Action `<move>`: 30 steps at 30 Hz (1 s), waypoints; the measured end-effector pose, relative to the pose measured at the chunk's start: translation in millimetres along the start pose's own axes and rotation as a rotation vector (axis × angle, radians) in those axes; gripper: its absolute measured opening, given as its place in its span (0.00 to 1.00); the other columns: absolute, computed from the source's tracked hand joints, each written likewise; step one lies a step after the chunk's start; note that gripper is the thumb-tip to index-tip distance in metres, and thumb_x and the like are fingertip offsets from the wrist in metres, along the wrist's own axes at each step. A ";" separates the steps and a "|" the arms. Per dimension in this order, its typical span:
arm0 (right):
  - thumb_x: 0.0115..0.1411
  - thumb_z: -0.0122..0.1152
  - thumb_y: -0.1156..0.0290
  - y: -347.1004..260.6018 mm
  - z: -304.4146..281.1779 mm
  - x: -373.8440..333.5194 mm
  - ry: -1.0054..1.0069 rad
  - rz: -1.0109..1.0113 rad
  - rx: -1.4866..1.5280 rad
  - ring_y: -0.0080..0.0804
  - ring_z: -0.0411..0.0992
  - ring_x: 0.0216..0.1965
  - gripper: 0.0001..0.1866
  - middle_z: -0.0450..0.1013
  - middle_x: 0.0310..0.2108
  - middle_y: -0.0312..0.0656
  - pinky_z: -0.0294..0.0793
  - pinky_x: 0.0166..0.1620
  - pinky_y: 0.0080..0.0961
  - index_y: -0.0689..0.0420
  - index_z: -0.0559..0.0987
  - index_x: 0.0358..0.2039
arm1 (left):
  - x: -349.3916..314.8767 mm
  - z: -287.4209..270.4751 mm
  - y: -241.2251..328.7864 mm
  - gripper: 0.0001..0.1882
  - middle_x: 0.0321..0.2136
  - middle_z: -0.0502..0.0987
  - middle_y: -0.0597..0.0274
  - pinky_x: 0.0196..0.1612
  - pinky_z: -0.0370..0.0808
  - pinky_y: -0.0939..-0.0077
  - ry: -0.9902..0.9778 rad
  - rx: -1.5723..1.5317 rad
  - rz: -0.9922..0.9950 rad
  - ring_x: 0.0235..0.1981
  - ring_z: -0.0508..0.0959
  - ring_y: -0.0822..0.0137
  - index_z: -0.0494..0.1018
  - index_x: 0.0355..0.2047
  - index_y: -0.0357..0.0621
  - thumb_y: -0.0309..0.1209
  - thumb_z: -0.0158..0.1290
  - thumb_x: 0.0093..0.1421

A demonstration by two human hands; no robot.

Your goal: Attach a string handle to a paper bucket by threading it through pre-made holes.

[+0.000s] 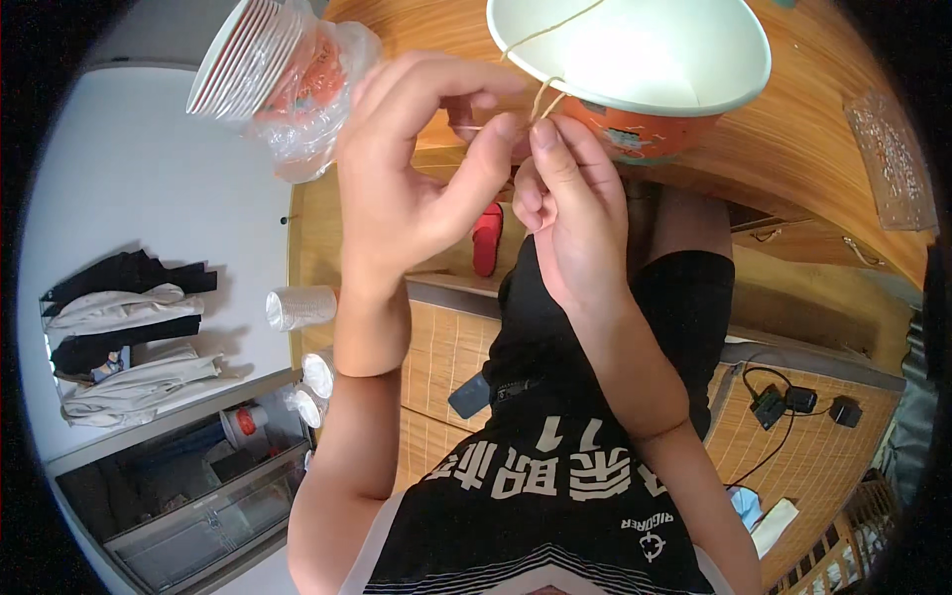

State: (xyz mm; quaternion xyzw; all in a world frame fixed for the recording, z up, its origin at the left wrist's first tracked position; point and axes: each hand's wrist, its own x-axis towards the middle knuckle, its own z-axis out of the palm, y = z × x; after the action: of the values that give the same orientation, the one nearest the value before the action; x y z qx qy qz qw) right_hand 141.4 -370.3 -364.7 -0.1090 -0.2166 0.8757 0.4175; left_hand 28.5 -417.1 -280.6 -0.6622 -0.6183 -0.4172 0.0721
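Head view, looking down on two raised hands at work on a string. The left hand (412,188) is lifted in front of the chest, forearm rising almost vertically from the lower edge, wrist bent so the palm faces right; its index finger arches over the top and its thumb reaches toward the right hand, tip pressed against the string (543,99), pinching it. The right hand (575,213) stands just beside it, forearm slanting up from the lower right, the lower fingers curled into the palm, index finger and thumb pressed together on the same string; the fingertips of the two hands touch. The thin pale string runs up from the pinch and across the white inside of a paper bowl (635,59) with an orange outer wall, which sits just above the right hand. A stack of paper bowls in clear plastic wrap (283,69) lies at the upper left, near the left hand. A wooden table (813,129) lies behind the bowl.
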 end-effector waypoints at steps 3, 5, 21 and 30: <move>0.67 0.62 0.65 -1.4 3.4 -0.5 -0.013 0.021 -0.005 0.14 0.62 0.21 0.14 0.76 0.34 0.36 0.59 0.22 0.13 0.61 0.77 0.46 | 9.7 -12.4 -3.6 0.12 0.29 0.77 0.70 0.42 0.66 0.75 -0.036 0.172 0.217 0.26 0.75 0.71 0.79 0.34 0.47 0.22 0.59 0.47; 0.67 0.62 0.65 -0.7 2.8 -0.2 -0.002 0.012 -0.001 0.14 0.63 0.21 0.14 0.76 0.34 0.37 0.60 0.23 0.13 0.61 0.76 0.46 | 16.0 -15.9 -4.2 0.12 0.30 0.78 0.70 0.43 0.65 0.75 -0.073 0.152 0.221 0.26 0.75 0.72 0.78 0.34 0.48 0.21 0.58 0.47; 0.63 0.61 0.72 -116.9 25.9 -33.4 -0.207 -0.808 -1.478 0.21 0.72 0.33 0.06 0.77 0.29 0.33 0.69 0.35 0.20 0.59 0.83 0.34 | 29.3 -31.1 -11.0 0.12 0.34 0.78 0.70 0.53 0.64 0.68 -0.217 0.212 0.388 0.37 0.78 0.67 0.74 0.33 0.48 0.17 0.55 0.49; 0.68 0.52 0.59 -141.2 51.9 64.2 -0.742 -0.502 -2.325 0.52 0.73 0.32 0.18 0.76 0.29 0.53 0.71 0.39 0.42 0.61 0.82 0.36 | 19.0 -10.2 -15.9 0.08 0.36 0.79 0.68 0.57 0.64 0.60 -0.004 0.072 0.310 0.41 0.78 0.65 0.73 0.30 0.48 0.20 0.55 0.52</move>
State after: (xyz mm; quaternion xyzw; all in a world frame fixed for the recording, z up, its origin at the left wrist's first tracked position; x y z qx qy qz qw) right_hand 178.4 -256.5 -253.1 -0.1157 -0.9821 0.0394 0.1431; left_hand 7.7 -405.3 -268.6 -0.7475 -0.5233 -0.3774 0.1582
